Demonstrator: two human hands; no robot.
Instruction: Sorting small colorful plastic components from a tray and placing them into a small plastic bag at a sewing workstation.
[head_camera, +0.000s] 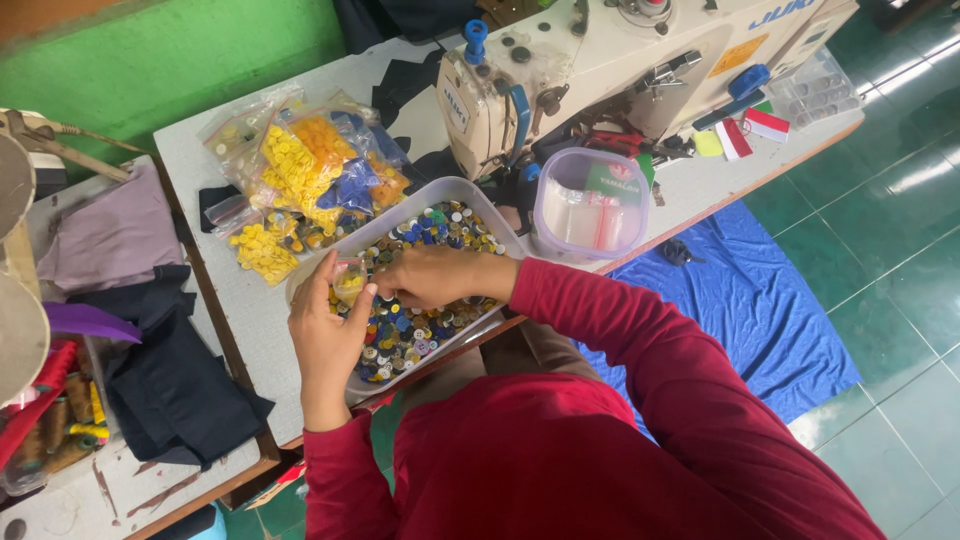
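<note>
Both hands (385, 300) pinch a small clear bag (348, 280) over a button tray (440, 190) on the white table (190, 150); green tiled floor (890, 230).

Glossy plastic buttons (430, 325) fill a translucent plastic tray (452, 188).

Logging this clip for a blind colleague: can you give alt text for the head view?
A person in a red long-sleeved top holds a small clear plastic bag between the left hand and right hand over a tray of mixed buttons. Bags of yellow buttons, a lidded clear container and a white sewing machine share the table.
</note>
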